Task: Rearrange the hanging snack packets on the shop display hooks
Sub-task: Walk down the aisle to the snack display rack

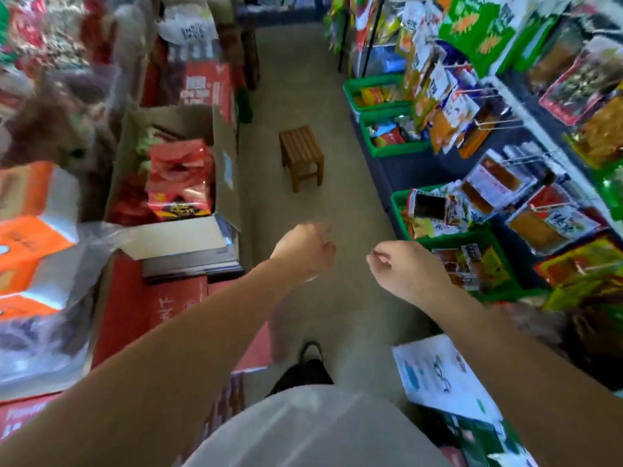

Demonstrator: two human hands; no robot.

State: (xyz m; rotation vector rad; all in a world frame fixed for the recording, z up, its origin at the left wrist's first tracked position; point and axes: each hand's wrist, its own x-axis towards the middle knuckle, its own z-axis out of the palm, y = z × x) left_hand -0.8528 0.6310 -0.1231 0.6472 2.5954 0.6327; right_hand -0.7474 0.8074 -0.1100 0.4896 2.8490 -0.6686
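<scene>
Snack packets (499, 187) hang in rows on metal display hooks (495, 121) along the right wall, orange, green, white and red. Both my arms reach out over the aisle floor. My left hand (305, 251) is curled into a loose fist with nothing in it, left of centre. My right hand (404, 269) is also curled shut and empty, a short way left of the lower packets and the green bins. Neither hand touches a packet or a hook. The picture is blurred by motion.
Green bins (396, 150) of packets line the floor under the hooks. A small wooden stool (301, 156) stands in the aisle ahead. An open cardboard box (222, 197) with red bags and stacked cartons fill the left side. A white carton (438, 375) lies at lower right.
</scene>
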